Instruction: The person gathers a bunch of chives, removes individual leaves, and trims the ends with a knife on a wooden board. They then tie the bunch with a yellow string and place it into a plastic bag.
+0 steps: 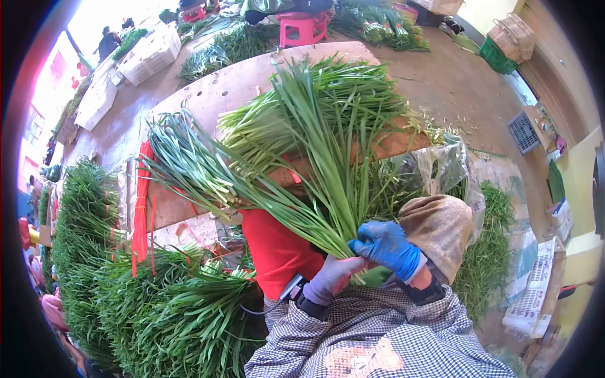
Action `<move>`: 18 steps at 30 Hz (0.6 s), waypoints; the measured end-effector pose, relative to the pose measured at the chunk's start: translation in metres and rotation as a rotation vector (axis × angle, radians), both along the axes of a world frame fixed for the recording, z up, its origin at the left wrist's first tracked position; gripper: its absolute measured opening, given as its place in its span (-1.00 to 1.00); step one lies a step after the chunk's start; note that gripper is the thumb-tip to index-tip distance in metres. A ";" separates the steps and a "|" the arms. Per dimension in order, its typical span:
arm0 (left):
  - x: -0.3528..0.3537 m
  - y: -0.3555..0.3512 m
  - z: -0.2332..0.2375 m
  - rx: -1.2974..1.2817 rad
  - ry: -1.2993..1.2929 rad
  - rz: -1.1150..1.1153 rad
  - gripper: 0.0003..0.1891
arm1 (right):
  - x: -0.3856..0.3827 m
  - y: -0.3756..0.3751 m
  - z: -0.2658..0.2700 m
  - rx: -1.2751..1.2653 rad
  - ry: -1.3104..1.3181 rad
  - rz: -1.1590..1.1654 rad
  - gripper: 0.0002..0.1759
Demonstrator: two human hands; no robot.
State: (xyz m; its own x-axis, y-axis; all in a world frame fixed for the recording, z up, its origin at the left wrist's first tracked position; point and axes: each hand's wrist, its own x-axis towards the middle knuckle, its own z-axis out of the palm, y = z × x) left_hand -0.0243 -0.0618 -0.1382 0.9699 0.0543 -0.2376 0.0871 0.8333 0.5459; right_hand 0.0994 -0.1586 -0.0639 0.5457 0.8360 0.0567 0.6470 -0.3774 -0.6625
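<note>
My left hand, in a grey-purple glove, is wrapped round the pale stem ends of a bunch of long green leaves. Against the same stems, just to the right, my right hand in a blue glove has its fingers curled in. The leaves fan out away from me over the board. On that board lie a larger pile of cut greens and, to its left, a smaller bunch. Red ties hang over the board's left edge.
Heaped bundles of greens fill the lower left. More loose greens lie at the right beside a plastic bag. Beyond the board stand a pink stool, white crates and a green crate.
</note>
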 end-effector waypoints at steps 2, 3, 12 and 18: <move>0.000 0.000 0.001 0.014 -0.003 -0.009 -0.44 | 0.000 -0.001 -0.007 -0.020 -0.035 -0.003 -0.69; 0.000 0.000 0.007 -0.023 0.030 0.007 -0.46 | 0.002 -0.003 -0.011 -0.005 0.042 -0.028 -0.70; 0.002 -0.001 0.011 -0.134 0.165 0.003 -0.61 | 0.006 -0.019 -0.016 0.049 0.175 -0.040 -0.76; 0.004 0.000 0.012 -0.105 0.210 0.013 -0.56 | 0.014 -0.037 -0.015 0.151 0.257 -0.069 -0.80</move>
